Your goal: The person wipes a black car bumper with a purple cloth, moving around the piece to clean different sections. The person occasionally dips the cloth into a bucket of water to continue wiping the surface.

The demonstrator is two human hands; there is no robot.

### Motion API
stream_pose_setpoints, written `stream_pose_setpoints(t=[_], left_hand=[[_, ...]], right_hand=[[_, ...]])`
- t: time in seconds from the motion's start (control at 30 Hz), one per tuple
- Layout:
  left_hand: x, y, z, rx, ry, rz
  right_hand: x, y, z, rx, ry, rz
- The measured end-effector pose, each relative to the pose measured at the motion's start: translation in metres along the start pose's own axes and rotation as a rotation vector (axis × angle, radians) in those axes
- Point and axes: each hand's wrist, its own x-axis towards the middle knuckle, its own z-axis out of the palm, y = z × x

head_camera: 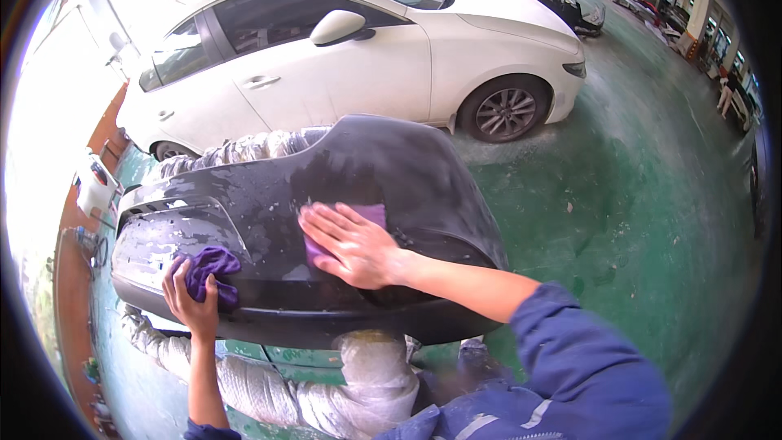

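Note:
A black car bumper cover (342, 165) lies in front of me, its surface wet in patches. My right hand (351, 244) is laid flat with the fingers close together, pressing a thin purple sheet (371, 215) against the bumper's middle. The sheet shows at the hand's edges; whether it is abrasive paper or cloth I cannot tell. Further left, my left hand (192, 299) grips a crumpled dark purple cloth (214, 269), which rests on the bumper's lower left area, near its grille-like recess (165, 208).
The bumper rests on a stand padded with plastic-wrapped rolls (263, 385). Beyond it stands a white car (366, 73). The green floor (586, 220) is wet and scuffed. A loose white car part (98, 183) is at the left; dark parts (568, 12) lie far right. A person (727, 91) is in the distance.

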Motion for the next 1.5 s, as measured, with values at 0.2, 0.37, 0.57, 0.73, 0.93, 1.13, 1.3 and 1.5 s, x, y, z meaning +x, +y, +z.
stream_pose_setpoints(t=[0.2,0.37,0.57,0.73,0.93,1.13,1.3,1.5], left_hand=[[0.002,0.032,0.037,-0.048,0.130,-0.043],[-0.004,0.021,0.033,-0.023,0.145,-0.044],[0.000,0.031,0.037,-0.021,0.205,-0.070],[-0.004,0.024,0.030,0.003,0.185,-0.064],[-0.005,0.031,0.027,-0.003,0.206,-0.081],[-0.002,0.029,0.027,0.020,0.164,-0.107],[-0.005,0.031,0.025,0.028,0.210,-0.123],[0.006,0.040,0.036,0.003,0.203,-0.124]], right_hand=[[0.054,0.145,-0.034,-0.129,0.072,0.351],[0.037,0.030,0.005,-0.093,0.025,0.078],[0.047,0.140,-0.018,-0.213,0.156,0.402],[0.079,0.023,0.014,-0.131,0.004,0.116],[0.053,0.071,-0.018,-0.198,0.004,0.086],[0.089,-0.018,0.025,-0.022,-0.189,-0.198],[0.070,0.021,-0.005,-0.039,-0.228,-0.334],[0.174,0.018,0.035,-0.103,-0.027,-0.256]])
